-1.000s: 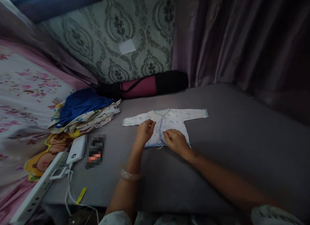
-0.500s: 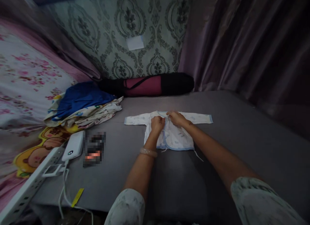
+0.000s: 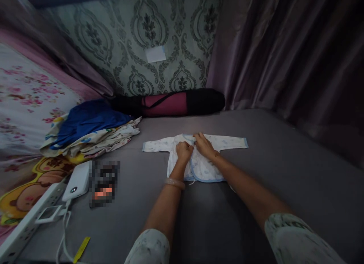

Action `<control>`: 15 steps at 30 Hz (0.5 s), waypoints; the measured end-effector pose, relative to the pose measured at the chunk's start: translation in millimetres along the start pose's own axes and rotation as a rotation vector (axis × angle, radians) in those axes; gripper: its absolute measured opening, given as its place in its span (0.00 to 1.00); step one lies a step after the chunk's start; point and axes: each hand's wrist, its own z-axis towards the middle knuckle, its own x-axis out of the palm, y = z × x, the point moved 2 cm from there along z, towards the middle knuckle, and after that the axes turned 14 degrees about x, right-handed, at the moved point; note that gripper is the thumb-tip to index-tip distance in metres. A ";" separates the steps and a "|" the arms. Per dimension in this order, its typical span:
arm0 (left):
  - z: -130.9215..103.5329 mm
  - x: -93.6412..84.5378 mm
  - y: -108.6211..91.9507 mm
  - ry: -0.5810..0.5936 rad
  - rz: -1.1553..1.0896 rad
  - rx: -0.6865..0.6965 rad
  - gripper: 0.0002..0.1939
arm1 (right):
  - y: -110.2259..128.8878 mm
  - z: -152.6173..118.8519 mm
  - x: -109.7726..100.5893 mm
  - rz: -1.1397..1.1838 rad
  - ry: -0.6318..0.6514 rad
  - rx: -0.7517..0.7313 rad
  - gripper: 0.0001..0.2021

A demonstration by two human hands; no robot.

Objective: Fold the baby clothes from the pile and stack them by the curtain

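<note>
A small white garment with blue edging [image 3: 207, 169] lies front up on the grey sheet, both sleeves stretched out sideways. My left hand [image 3: 184, 150] is closed in a pinch near the middle of its chest; what the fingers grip is too small to make out. My right hand [image 3: 203, 143] rests on the upper front, just right of the opening, with its fingers spread on the cloth. The two hands are close but apart. A thin white tie hangs at the bottom hem.
Blue cloth [image 3: 91, 118] and crumpled patterned clothes lie at the left. A black and maroon bag [image 3: 170, 103] stretches along the wall. A white power bank [image 3: 78, 179], a power strip [image 3: 31, 218] and cables sit at the near left, beside a blurred item [image 3: 105, 184].
The view has shifted slightly, so the scene sits a little lower and to the left. My right hand's fingers have spread and flattened on the cloth; my left hand stays closed.
</note>
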 end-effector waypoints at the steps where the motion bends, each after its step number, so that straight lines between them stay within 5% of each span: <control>1: -3.8 -0.9 -2.4 -0.029 0.041 0.031 0.14 | -0.4 -3.2 2.1 0.026 -0.038 0.021 0.17; 5: -16.1 -1.1 -14.4 -0.099 0.118 0.211 0.23 | -5.2 -14.9 9.3 0.008 -0.101 0.071 0.15; 9: -21.7 10.4 -21.2 -0.009 0.142 0.409 0.24 | -13.1 -23.8 16.7 -0.108 -0.056 0.145 0.24; 15: -29.8 27.6 -15.4 0.109 0.265 0.392 0.24 | -20.7 -30.4 22.3 -0.149 0.024 0.145 0.29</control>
